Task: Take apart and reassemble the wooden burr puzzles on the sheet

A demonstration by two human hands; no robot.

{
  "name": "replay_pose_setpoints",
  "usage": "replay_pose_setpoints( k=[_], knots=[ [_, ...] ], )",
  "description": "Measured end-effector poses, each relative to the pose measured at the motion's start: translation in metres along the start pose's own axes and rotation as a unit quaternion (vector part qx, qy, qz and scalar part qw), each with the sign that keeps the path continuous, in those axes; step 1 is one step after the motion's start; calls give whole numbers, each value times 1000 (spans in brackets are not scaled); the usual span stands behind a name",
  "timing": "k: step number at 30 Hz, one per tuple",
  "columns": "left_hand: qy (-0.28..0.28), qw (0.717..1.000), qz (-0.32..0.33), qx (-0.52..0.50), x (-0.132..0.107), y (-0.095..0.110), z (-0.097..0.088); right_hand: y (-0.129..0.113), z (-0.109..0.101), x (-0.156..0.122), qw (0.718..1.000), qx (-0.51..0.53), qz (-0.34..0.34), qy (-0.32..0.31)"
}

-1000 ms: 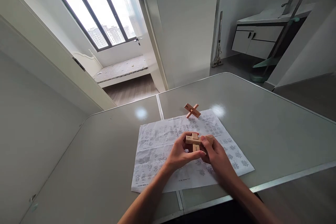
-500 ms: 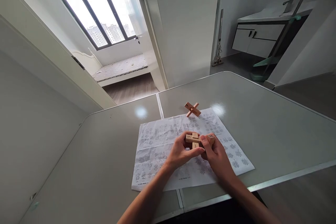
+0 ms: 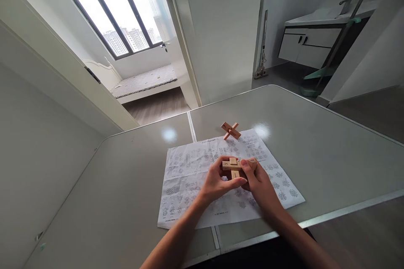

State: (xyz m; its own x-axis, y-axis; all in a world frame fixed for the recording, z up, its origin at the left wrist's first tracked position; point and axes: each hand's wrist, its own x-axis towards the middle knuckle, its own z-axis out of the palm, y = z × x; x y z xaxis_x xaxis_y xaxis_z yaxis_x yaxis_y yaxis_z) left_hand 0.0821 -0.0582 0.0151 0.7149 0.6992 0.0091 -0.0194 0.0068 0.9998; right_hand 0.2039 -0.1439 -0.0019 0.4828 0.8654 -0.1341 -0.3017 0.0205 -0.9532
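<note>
A wooden interlocking puzzle (image 3: 234,165) made of crossed light-brown bars is held just above a printed instruction sheet (image 3: 189,176). My left hand (image 3: 217,183) grips its left side with fingers curled under and the thumb along the front. From the right, my right hand (image 3: 259,181) closes on it, thumb on top near the middle. A second small wooden cross piece (image 3: 231,130) lies at the sheet's far edge, untouched.
The sheet lies on a grey table (image 3: 315,151) with a seam (image 3: 192,128) running toward me and a metal-trimmed front edge. Beyond are a doorway to a room with a window (image 3: 116,17) and a vanity cabinet (image 3: 312,42) at the right.
Both hands stay closed on the puzzle. My right thumb has shifted slightly toward the puzzle's middle, and the puzzle has moved a little away from me.
</note>
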Motion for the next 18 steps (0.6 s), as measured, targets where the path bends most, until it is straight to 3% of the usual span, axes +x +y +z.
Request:
replay_pose_setpoints(
  k=[4, 10, 15, 18],
  knots=[
    [-21, 1000, 16, -15, 1, -4, -1, -1, 0, 0, 1000, 21, -2, -4],
    [9, 1000, -2, -18, 2, -3, -1, 5, 1, 1, 1000, 13, -19, -11],
    [-43, 998, 13, -41, 0, 2, 0, 1, -1, 0, 1000, -16, -22, 6],
    [-45, 998, -7, -39, 0, 2, 1, -2, -2, -1, 999, -38, -19, 14]
  ],
)
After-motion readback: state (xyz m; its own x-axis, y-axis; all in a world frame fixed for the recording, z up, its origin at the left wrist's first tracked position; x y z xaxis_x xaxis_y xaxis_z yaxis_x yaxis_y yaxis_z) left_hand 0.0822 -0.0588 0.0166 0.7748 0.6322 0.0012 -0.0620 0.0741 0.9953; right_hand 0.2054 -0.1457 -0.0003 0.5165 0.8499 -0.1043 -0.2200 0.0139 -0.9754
